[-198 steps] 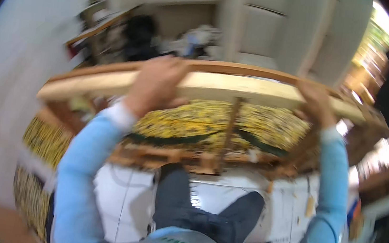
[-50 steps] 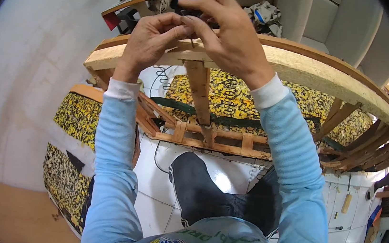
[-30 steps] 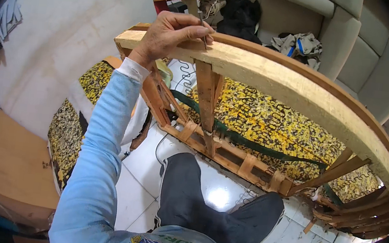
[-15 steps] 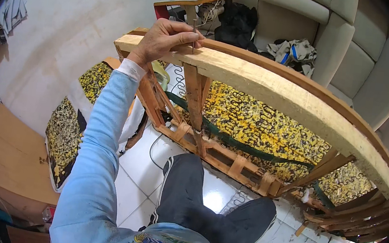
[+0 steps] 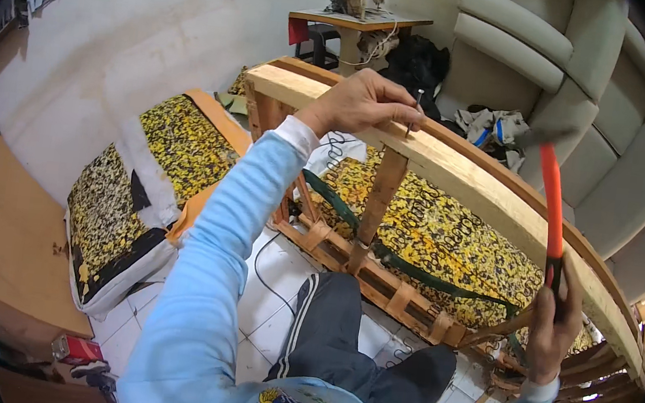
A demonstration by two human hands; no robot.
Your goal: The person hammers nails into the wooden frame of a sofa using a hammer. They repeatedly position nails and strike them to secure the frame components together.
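Pinched between the thumb and fingers of my left hand (image 5: 365,104) is a nail (image 5: 418,101), upright with its tip on the pale top rail (image 5: 470,164) of a curved wooden frame. A darker brown strip (image 5: 526,193) runs along the far side of that rail. My right hand (image 5: 555,327) grips a hammer (image 5: 553,192) by its red and black handle, raised to the right of the nail. The hammer's head is blurred by motion. Below the rail, a wooden upright (image 5: 379,204) runs down to the slatted lower part of the frame.
Behind the frame lies yellow and black speckled foam (image 5: 444,255) with zigzag springs and a dark green strap (image 5: 402,268). A cushion (image 5: 105,224) leans at the left. Farther back stand a sewing machine table (image 5: 359,22) and pale sofas (image 5: 516,40). White tiles (image 5: 263,306) cover the floor.
My right hand has come up from low near the floor, raising the hammer over the rail. My left hand still pinches the nail on the rail. The view has shifted.
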